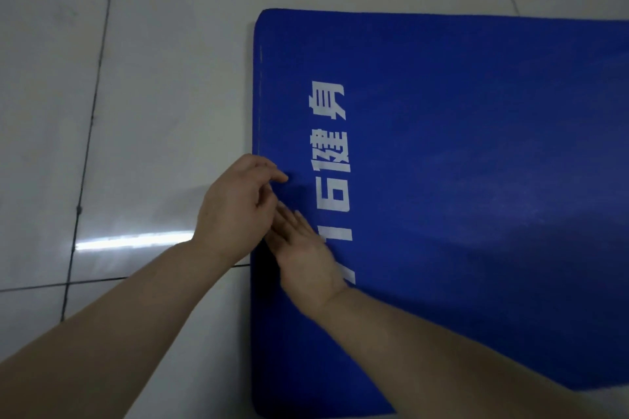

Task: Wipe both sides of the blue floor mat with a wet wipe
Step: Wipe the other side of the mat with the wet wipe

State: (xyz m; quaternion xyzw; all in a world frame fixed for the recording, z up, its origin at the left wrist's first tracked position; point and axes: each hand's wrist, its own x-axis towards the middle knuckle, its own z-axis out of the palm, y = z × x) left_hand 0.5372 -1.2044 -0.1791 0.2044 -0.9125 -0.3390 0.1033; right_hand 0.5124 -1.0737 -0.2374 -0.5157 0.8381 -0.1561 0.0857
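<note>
We are bringing both hands to the mat's [459, 180] left edge on the floor [153, 78]. Our left hand [235, 207] is pinching that edge; our right hand [306, 255] is lying open, released, just beside. No wipe is showing.

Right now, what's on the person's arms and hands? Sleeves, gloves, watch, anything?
Nothing worn. The left hand and right hand are both bare, without gloves, rings or a watch. Both forearms are uncovered as far as the frame edge, with no sleeves in view.
</note>
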